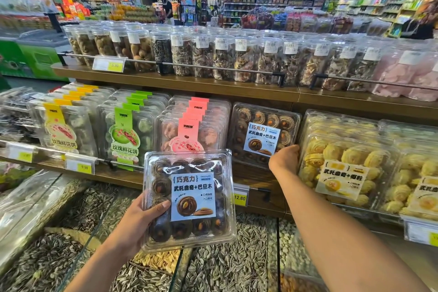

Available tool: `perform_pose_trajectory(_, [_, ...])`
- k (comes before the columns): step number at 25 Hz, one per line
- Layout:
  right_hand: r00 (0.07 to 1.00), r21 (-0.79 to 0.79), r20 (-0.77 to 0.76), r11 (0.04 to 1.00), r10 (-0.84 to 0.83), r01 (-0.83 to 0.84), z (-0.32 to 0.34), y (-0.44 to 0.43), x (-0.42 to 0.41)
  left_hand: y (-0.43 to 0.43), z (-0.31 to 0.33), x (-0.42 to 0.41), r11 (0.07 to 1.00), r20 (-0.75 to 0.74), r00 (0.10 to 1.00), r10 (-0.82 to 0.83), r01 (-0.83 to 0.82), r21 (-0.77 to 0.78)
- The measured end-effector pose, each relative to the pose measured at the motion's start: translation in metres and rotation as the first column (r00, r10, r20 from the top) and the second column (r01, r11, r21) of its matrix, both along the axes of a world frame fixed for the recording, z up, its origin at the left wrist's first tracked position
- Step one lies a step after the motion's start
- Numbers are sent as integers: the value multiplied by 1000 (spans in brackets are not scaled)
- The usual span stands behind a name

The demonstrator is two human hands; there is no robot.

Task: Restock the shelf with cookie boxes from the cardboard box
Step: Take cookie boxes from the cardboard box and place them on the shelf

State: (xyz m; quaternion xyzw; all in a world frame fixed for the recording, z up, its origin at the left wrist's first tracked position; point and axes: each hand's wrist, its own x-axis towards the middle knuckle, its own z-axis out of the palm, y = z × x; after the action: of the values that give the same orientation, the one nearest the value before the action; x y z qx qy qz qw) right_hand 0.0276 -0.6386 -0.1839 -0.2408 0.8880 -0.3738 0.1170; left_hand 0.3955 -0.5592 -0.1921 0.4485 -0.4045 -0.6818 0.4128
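Observation:
My left hand (142,218) grips the left edge of a clear plastic box of chocolate cookies (189,199) with a blue label, held upright in front of the middle shelf (251,175). A matching chocolate cookie box (263,135) stands on that shelf, leaning back. My right hand (284,159) rests against its lower right corner, fingers tucked between it and the yellow cookie boxes (343,168). Whether the hand grips the box is hidden. The cardboard box is out of view.
Pink (189,130), green (125,130) and yellow-labelled pastry boxes (64,130) fill the shelf to the left. Clear jars (201,54) of dried goods line the top shelf. Glass-covered bins of sunflower seeds (225,268) lie below my arms. A price tag (239,197) hangs on the shelf edge.

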Motion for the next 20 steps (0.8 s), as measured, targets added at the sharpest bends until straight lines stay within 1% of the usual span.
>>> perform_pose_trajectory(4, [999, 0, -29, 1000, -16, 16, 0, 0, 0, 1, 2, -4, 1000, 2, 1000, -20, 20, -8])
perform_pose_trajectory(7, [998, -55, -45, 998, -40, 37, -5, -1, 3, -1, -2, -4, 999, 2, 999, -37, 38, -34])
perform_pose_trajectory(10, [999, -108, -13, 994, -35, 34, -11, -1, 4, -4, -5, -1, 998, 15, 999, -48, 48, -35])
perform_pose_trajectory(14, [1000, -51, -12, 998, 24, -25, -17, -2, 6, -8, -9, 2, 998, 14, 998, -55, 55, -35])
perform_pose_trajectory(20, [999, -66, -35, 997, -35, 32, -19, -8, 9, -8, -7, 0, 997, -20, 998, -52, 51, -54])
